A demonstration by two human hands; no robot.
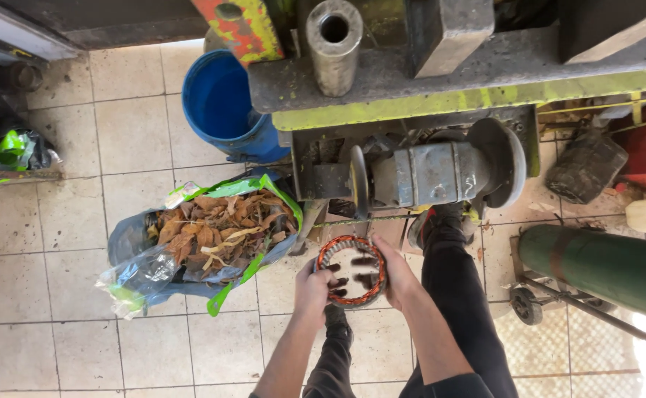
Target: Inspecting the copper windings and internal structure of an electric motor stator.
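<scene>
— Tiled floor (57, 243) below, grimy machine (426, 173) ahead. What's held?

— A ring-shaped copper-wound stator (350, 271), between both hands over the floor, just below the machine.

— Which way does it face?

— Its open bore faces up at the camera; axis roughly vertical.

— Grip?

— Left hand (312, 289) and right hand (395, 276) clasp opposite rims, fingers curled inside.

— Nearby?

— A bag of dry scraps (212, 236), left.

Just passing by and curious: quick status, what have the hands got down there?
Left hand and right hand both grip copper-wound ring. Ring held over tiled floor. Grey machine just above; bag of scraps beside left hand.
</scene>
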